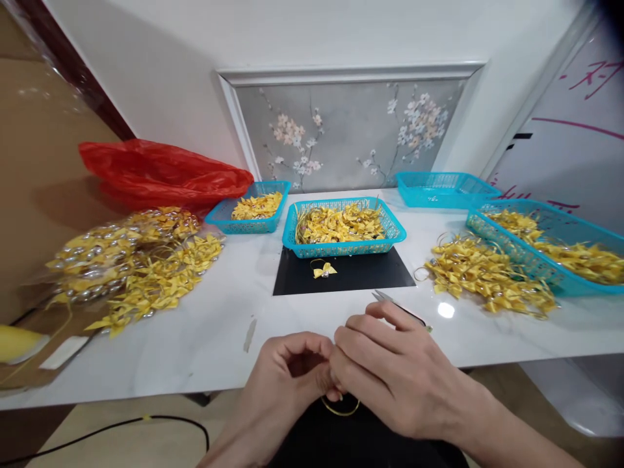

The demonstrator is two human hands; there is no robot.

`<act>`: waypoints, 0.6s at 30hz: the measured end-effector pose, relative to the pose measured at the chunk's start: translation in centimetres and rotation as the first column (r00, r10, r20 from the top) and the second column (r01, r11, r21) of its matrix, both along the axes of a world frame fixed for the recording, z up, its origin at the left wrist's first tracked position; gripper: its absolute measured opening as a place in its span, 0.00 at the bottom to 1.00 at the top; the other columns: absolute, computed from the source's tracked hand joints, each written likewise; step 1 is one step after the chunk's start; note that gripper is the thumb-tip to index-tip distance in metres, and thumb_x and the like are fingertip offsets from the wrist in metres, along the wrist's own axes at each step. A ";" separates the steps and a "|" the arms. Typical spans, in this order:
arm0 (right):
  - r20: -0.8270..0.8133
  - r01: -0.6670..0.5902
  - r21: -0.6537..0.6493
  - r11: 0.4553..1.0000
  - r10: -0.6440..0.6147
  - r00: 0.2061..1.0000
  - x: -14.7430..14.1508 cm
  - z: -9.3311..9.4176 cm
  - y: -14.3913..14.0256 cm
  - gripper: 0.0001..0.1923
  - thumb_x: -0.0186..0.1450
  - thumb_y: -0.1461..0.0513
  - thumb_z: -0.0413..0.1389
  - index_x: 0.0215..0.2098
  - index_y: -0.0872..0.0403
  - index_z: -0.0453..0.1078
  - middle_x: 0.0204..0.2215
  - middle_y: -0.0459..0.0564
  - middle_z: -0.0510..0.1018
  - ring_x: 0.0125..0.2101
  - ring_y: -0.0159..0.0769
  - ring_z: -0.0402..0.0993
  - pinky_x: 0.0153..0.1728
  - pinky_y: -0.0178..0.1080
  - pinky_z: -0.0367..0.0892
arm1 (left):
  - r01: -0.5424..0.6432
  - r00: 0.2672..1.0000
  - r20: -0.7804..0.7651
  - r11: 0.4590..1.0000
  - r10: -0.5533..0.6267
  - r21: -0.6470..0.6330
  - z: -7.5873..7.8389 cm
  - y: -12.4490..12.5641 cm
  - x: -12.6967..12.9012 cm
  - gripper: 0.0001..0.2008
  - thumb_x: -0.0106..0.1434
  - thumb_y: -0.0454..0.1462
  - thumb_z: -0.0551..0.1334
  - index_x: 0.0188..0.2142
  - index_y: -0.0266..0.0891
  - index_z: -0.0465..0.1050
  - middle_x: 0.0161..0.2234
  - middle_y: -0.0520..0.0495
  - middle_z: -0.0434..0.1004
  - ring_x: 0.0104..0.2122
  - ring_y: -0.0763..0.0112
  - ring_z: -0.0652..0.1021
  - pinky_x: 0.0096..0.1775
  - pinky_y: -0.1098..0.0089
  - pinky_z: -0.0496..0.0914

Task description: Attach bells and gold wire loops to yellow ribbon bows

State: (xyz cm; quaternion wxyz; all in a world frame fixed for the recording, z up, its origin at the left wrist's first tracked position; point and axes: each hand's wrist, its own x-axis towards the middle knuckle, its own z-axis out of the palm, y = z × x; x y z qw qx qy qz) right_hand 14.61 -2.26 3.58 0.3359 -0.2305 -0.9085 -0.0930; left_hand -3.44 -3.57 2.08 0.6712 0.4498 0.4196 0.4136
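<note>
White table (205, 338) before you: your left hand (287, 377) and right hand (394, 377) are meeting at its near edge, both pinching a gold loop (341, 409) dangling at 6 o'clock; scissors (397, 304) tucked in the right.

We see a home craft bench: a white table (219, 338) against a floral wall panel (341, 140), with turquoise baskets (344, 247) and heaps of yellow ribbon bows (487, 276).

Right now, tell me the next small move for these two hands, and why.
Probably lay the thin gold elastic loop on the black mat beside the finished yellow ribbon bow. Both the left hand and right hand pinch it at the table edge, and the right also holds metal tweezers.
</note>
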 end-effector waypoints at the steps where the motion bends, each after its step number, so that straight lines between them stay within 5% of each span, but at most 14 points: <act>1: 0.003 -0.017 -0.017 1.000 0.017 1.000 0.1 0.0 0.1 0.16 0.72 0.69 0.44 0.35 0.59 0.73 0.30 0.51 0.79 0.33 0.39 0.70 0.38 0.45 0.59 | -0.005 1.000 0.016 1.000 0.005 -0.004 -0.1 0.0 0.0 0.07 0.51 0.33 0.74 0.24 0.34 0.78 0.19 0.52 0.77 0.21 0.77 0.74 0.26 0.79 0.68; 5: -0.203 -0.081 -0.289 0.954 0.022 0.979 0.4 -0.5 0.3 0.11 0.70 0.70 0.47 0.42 0.56 0.71 0.37 0.52 0.78 0.37 0.38 0.71 0.38 0.41 0.62 | -0.021 0.991 0.133 0.999 0.028 -0.049 -0.1 0.0 0.0 0.08 0.54 0.37 0.73 0.25 0.34 0.78 0.20 0.50 0.78 0.21 0.77 0.75 0.26 0.80 0.69; 8: -0.428 -0.224 -0.604 0.764 -0.074 0.901 0.3 -0.9 0.4 0.09 0.68 0.71 0.52 0.41 0.54 0.71 0.36 0.49 0.75 0.36 0.34 0.71 0.37 0.35 0.65 | -0.024 0.975 0.217 0.996 0.043 -0.091 0.1 -0.1 0.0 0.09 0.54 0.37 0.72 0.25 0.35 0.78 0.20 0.51 0.78 0.21 0.78 0.76 0.25 0.81 0.68; 11: -0.532 -0.351 -0.720 0.599 -0.151 0.833 0.0 -1.1 0.4 0.08 0.64 0.72 0.57 0.34 0.53 0.72 0.31 0.44 0.73 0.31 0.30 0.69 0.33 0.31 0.65 | -0.033 0.966 0.254 0.995 0.055 -0.091 0.2 0.0 0.1 0.09 0.54 0.37 0.72 0.24 0.35 0.78 0.20 0.51 0.77 0.21 0.80 0.76 0.24 0.82 0.68; 14: -0.556 -0.381 -0.738 0.558 -0.181 0.811 -0.4 -1.2 0.4 0.10 0.61 0.74 0.60 0.32 0.53 0.72 0.29 0.42 0.73 0.30 0.28 0.68 0.32 0.30 0.64 | -0.040 0.962 0.267 0.995 0.064 -0.092 0.1 0.0 0.2 0.08 0.55 0.36 0.72 0.24 0.35 0.78 0.20 0.52 0.78 0.20 0.80 0.76 0.24 0.83 0.69; 18: -0.572 -0.401 -0.712 0.577 -0.144 0.808 -0.6 -1.4 0.6 0.11 0.63 0.73 0.58 0.28 0.53 0.69 0.29 0.42 0.71 0.31 0.28 0.68 0.32 0.30 0.62 | -0.018 0.962 0.269 0.996 0.040 -0.085 -0.2 0.0 0.2 0.08 0.56 0.35 0.71 0.24 0.36 0.77 0.20 0.52 0.78 0.20 0.80 0.76 0.25 0.82 0.70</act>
